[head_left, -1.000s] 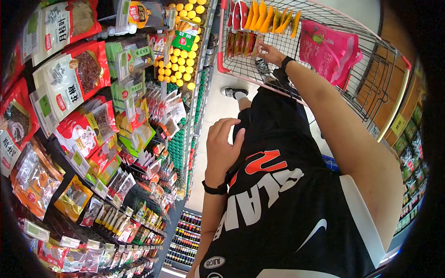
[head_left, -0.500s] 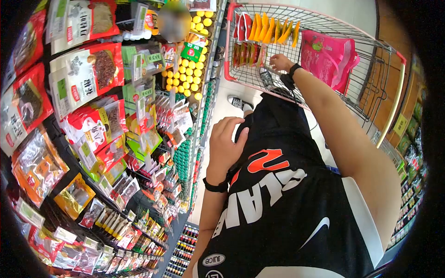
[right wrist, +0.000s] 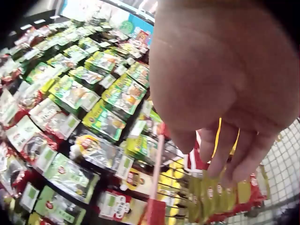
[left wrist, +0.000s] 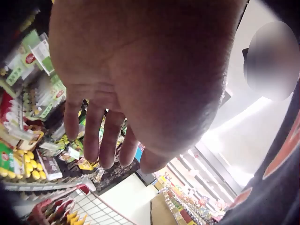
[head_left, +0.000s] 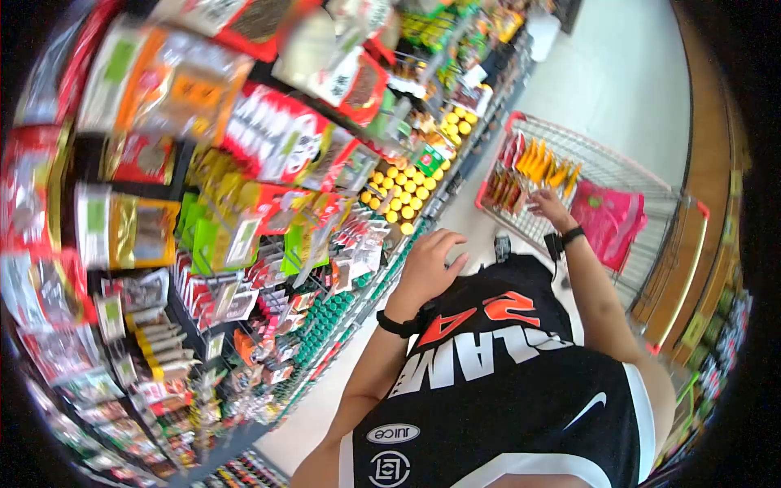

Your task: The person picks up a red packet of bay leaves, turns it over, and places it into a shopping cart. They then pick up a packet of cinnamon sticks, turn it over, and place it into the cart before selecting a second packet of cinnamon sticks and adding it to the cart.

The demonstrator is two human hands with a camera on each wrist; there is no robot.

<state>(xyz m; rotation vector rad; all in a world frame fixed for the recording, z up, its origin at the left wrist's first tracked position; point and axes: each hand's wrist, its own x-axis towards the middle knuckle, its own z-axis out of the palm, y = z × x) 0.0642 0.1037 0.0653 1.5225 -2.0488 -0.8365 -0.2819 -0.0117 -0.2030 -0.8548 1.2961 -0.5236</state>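
In the head view my left hand (head_left: 427,268) hovers before my torso with relaxed, slightly spread fingers, holding nothing; the left wrist view shows its palm (left wrist: 140,70). My right hand (head_left: 553,209) hangs over the shopping cart (head_left: 633,172), fingers loosely bent, beside brown-red packets (head_left: 503,192) and yellow packets (head_left: 538,163) lined up inside. A pink bag (head_left: 604,221) lies farther along the cart. In the right wrist view, that hand's fingers (right wrist: 218,159) overlap the gold-topped packets (right wrist: 213,197); whether they touch cannot be told.
Shelves of hanging packets (head_left: 183,89) fill the left side, with yellow-capped containers (head_left: 407,191) and green-capped ones (head_left: 325,313) lower down. Pale floor (head_left: 626,81) runs beyond the cart. A wooden-faced display (head_left: 701,163) stands to the right.
The head view has turned, so the shelves tilt and the cart appears lower and farther right. My right hand stays over the cart; my left stays before my torso.
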